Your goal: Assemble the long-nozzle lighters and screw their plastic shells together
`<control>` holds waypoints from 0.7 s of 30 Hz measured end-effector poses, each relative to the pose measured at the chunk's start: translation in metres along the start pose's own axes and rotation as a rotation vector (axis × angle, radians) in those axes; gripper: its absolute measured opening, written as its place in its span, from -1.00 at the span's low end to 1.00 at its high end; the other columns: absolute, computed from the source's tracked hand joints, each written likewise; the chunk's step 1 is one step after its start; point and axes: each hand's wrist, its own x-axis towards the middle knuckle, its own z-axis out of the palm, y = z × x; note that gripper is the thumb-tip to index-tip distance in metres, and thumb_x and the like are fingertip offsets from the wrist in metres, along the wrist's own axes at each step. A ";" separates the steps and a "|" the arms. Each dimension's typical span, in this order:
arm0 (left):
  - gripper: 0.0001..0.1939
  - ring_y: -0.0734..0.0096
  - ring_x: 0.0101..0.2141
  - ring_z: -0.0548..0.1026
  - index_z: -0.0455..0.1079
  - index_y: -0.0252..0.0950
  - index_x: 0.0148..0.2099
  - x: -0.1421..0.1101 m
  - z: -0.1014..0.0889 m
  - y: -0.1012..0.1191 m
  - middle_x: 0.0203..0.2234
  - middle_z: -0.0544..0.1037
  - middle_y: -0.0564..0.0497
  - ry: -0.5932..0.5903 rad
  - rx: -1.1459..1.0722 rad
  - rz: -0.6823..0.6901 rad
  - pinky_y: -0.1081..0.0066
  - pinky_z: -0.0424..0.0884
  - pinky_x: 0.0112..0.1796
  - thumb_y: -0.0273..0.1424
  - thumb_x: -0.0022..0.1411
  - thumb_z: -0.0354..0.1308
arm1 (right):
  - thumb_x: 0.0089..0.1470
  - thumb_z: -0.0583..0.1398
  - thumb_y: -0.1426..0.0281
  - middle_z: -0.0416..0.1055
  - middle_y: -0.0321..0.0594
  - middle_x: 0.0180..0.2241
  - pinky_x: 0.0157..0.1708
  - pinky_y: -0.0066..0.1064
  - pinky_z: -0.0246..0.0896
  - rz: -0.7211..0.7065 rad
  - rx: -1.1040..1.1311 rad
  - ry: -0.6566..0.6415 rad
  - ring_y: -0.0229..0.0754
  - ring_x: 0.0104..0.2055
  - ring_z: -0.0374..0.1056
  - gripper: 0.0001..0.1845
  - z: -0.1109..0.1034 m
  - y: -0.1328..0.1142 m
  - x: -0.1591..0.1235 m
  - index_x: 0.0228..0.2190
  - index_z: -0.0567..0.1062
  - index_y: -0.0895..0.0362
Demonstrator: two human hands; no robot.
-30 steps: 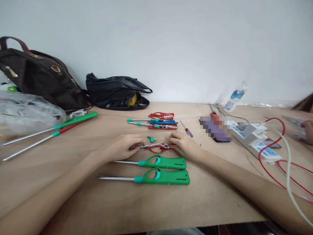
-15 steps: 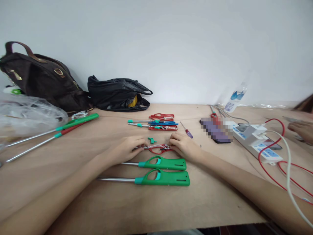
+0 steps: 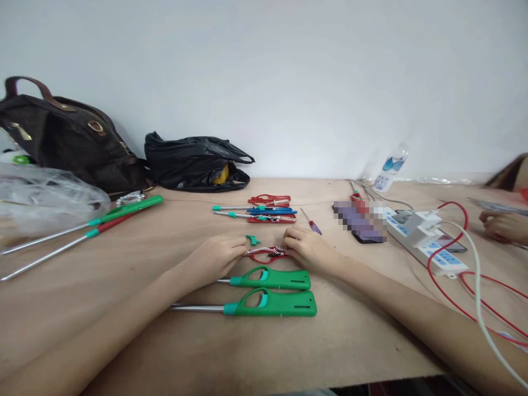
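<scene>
Both my hands rest on the wooden table (image 3: 330,341) around an opened red lighter half (image 3: 266,253) with thin white wires showing inside. My left hand (image 3: 218,257) is curled over its metal tube end, fingertips pinching at the left side. My right hand (image 3: 305,248) pinches the right end of the same red part. A small teal trigger piece (image 3: 253,240) lies loose just beyond it. Two whole green long-nosed lighters (image 3: 268,278) (image 3: 272,303) lie side by side right in front of my hands.
Behind lie several red and blue lighter parts (image 3: 268,210) and a small screwdriver (image 3: 310,221). Two long lighters (image 3: 103,220) lie at left by a clear plastic bag (image 3: 45,198), a brown handbag (image 3: 70,137) and a black bag (image 3: 198,162). A phone (image 3: 361,220), power strip (image 3: 424,236), cables and another person's hand (image 3: 501,226) are at right.
My left hand has slid right along the metal tube toward the red body, closing the gap between my hands. The other person's hand at right has shifted. The view dipped slightly.
</scene>
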 end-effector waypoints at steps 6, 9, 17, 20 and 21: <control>-0.71 0.32 -0.29 0.47 0.42 -0.29 -0.26 0.002 0.004 0.000 -0.29 0.52 -0.05 0.021 0.075 0.039 0.43 0.35 -0.28 -0.55 0.30 -0.14 | 0.19 0.07 0.54 0.39 -0.07 -0.27 -0.22 -0.29 0.30 0.015 0.055 -0.009 -0.12 -0.23 0.33 -0.81 -0.003 0.002 -0.008 -0.28 0.50 0.19; -0.73 0.32 -0.27 0.48 0.41 -0.29 -0.24 0.002 0.005 -0.004 -0.26 0.52 -0.05 0.025 0.033 0.022 0.43 0.34 -0.27 -0.52 0.33 -0.13 | 0.16 0.06 0.58 0.39 -0.07 -0.26 -0.22 -0.30 0.29 0.043 0.066 0.009 -0.12 -0.22 0.32 -0.76 0.001 0.003 -0.011 -0.25 0.51 0.19; -0.77 0.34 -0.27 0.47 0.38 -0.28 -0.23 0.002 0.008 -0.011 -0.30 0.52 -0.03 0.060 -0.115 -0.020 0.44 0.34 -0.26 -0.44 0.37 -0.10 | 0.17 0.06 0.57 0.40 -0.09 -0.36 -0.29 -0.32 0.24 0.071 0.080 0.015 -0.11 -0.28 0.27 -0.81 -0.003 0.002 -0.008 -0.38 0.47 0.20; -0.79 0.33 -0.25 0.48 0.39 -0.27 -0.20 0.002 0.006 -0.010 -0.27 0.53 -0.03 0.055 -0.118 -0.024 0.44 0.34 -0.25 -0.43 0.36 -0.08 | 0.17 0.05 0.58 0.39 -0.10 -0.36 -0.30 -0.33 0.21 0.055 0.061 0.018 -0.13 -0.29 0.25 -0.78 -0.003 0.001 -0.008 -0.41 0.46 0.19; -0.79 0.33 -0.25 0.49 0.39 -0.27 -0.19 0.002 0.006 -0.010 -0.26 0.54 -0.03 0.052 -0.113 -0.025 0.43 0.34 -0.25 -0.42 0.37 -0.08 | 0.17 0.04 0.59 0.39 -0.09 -0.36 -0.29 -0.33 0.21 0.052 0.054 0.019 -0.13 -0.29 0.25 -0.77 -0.003 0.000 -0.008 -0.41 0.46 0.19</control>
